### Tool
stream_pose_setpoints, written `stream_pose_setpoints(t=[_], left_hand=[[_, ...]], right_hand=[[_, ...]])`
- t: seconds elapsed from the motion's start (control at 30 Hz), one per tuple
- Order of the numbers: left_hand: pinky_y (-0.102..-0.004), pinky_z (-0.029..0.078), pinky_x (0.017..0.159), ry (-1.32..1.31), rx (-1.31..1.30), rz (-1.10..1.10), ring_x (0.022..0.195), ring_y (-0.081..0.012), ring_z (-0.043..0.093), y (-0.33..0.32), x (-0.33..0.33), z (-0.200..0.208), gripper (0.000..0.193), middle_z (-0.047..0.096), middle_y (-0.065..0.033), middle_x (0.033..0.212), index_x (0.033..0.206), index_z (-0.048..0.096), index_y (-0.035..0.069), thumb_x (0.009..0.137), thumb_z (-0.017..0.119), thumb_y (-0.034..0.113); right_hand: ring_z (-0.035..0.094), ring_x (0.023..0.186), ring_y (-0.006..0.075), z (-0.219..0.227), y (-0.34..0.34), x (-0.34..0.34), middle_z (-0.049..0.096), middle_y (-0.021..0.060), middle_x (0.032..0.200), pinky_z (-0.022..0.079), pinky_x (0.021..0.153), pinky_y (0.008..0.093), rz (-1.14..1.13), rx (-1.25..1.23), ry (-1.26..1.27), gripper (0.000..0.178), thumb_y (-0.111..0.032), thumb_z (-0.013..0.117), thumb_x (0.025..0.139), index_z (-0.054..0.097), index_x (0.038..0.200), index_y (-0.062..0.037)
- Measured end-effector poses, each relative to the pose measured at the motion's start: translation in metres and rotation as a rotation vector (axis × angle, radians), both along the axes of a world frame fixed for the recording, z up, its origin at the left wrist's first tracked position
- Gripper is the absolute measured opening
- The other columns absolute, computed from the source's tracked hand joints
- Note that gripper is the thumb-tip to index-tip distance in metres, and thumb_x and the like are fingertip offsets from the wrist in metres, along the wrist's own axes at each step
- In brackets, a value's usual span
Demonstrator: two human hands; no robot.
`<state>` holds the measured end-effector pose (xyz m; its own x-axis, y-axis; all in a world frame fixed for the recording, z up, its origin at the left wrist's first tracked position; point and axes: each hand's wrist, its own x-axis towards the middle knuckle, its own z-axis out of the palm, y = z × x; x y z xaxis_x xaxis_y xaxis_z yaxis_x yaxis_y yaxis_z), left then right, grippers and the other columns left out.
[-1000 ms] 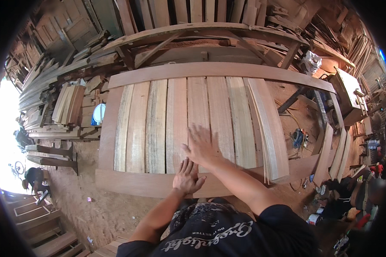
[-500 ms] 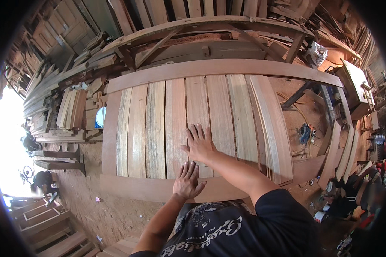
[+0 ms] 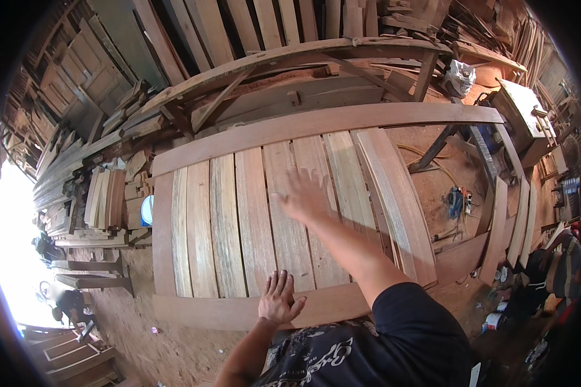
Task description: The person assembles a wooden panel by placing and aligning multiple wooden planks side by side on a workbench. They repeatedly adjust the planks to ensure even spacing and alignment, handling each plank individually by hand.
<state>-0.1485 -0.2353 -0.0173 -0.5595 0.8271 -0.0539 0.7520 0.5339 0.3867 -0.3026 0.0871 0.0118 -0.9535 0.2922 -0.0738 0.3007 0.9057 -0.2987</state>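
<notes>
A large wooden frame lies flat before me, with a long far rail (image 3: 329,119) and a near rail (image 3: 206,313). Between them several planks (image 3: 223,219) stand side by side, with thin dark gaps at some joints. My left hand (image 3: 279,302) rests at the near rail, fingers stretched forward over the plank ends and nothing in it. Farther out, over the middle planks, my right hand (image 3: 305,197) is spread and slightly blurred; whether it touches the wood I cannot tell. Right of it, loose planks (image 3: 397,200) are stacked in the frame.
Behind the frame runs a long wooden bench (image 3: 239,71). A blue power tool (image 3: 457,201) lies on the ground to the right, near a box-like stand (image 3: 526,119). Timber piles (image 3: 106,200) fill the left, where another person (image 3: 71,303) is bent over.
My right hand has slid farther away across the planks and is now blurred. The left hand stays at the near rail. The whole view has tilted and shifted a little.
</notes>
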Motion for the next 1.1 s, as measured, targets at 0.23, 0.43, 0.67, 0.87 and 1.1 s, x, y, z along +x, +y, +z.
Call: stream_pose_setpoints(t=[0.23,0.43,0.67,0.87,1.1], left_hand=[[-0.0594,0.025,0.138,0.036,0.014,0.017,0.165,-0.0529,0.038,-0.003,0.004,-0.007,0.092,0.05,-0.0339,0.171,0.159,0.059,-0.006,0.104,0.063,0.068],[-0.0594,0.025,0.138,0.034,0.014,0.014,0.164,-0.0535,0.038,-0.003,0.004,-0.004,0.091,0.051,-0.0349,0.17,0.157,0.061,-0.007,0.104,0.063,0.066],[-0.0596,0.023,0.139,0.05,0.002,-0.015,0.166,-0.0528,0.035,0.0,0.004,0.0,0.092,0.048,-0.0347,0.172,0.16,0.057,-0.008,0.105,0.061,0.065],[-0.0592,0.02,0.14,0.075,-0.01,-0.011,0.169,-0.0515,0.03,-0.005,0.002,0.0,0.094,0.043,-0.0328,0.176,0.165,0.051,-0.008,0.106,0.058,0.064],[-0.0579,0.015,0.141,0.057,-0.004,-0.028,0.171,-0.0486,0.024,-0.01,0.006,-0.018,0.093,0.036,-0.0301,0.18,0.17,0.045,-0.006,0.109,0.056,0.064]], right_hand=[[0.001,0.176,0.0448,0.004,0.022,0.011,0.005,0.0156,0.192,0.001,0.137,0.0741,-0.152,0.075,-0.04,0.097,-0.078,0.024,0.114,0.015,0.184,-0.0114],[-0.001,0.176,0.0444,-0.018,0.061,0.037,0.006,0.0152,0.192,-0.007,0.138,0.0709,-0.4,-0.011,-0.103,0.095,-0.074,0.031,0.114,0.013,0.184,-0.0124],[-0.008,0.176,0.0444,-0.015,0.078,0.084,-0.001,0.0188,0.192,-0.01,0.137,0.0695,-0.6,-0.182,-0.118,0.096,-0.072,0.035,0.115,0.008,0.184,-0.011],[0.011,0.172,0.0531,0.003,-0.003,0.18,0.026,0.0265,0.184,0.009,0.138,0.0704,-0.574,-0.152,0.221,0.085,-0.062,0.05,0.115,0.036,0.175,-0.004],[0.036,0.161,0.0519,-0.025,-0.16,0.402,0.051,0.0269,0.167,0.027,0.134,0.0664,-0.459,-0.123,0.347,0.065,-0.041,0.071,0.108,0.057,0.158,-0.0021]])
